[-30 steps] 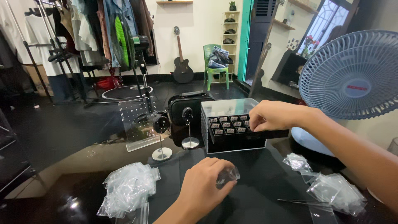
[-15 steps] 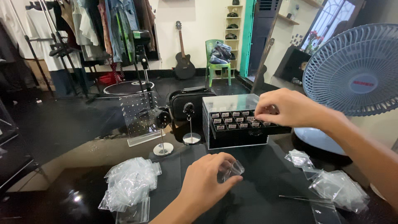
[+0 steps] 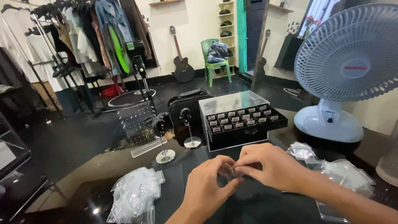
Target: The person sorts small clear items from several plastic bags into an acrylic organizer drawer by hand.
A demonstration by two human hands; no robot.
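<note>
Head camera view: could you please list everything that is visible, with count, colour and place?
small clear bag: one, transparent, between both hands, over the table
table: one, black and glossy, foreground
drawer box: one, black with clear top, drawer pulled open, centre of table
display stands: two, chrome bases, left of the box
clear panel: one, transparent with dots, behind the stands
black pouch: one, behind the stands
pile of clear bags: one, left foreground
clear bags: several, right of the hands
fan: one, white, right side
clothes rack: one, mixed colours, back left
guitar: one, dark, back wall
chair: one, green, back
left hand: fingers on the bag
right hand: fingers pinching the bag
</note>
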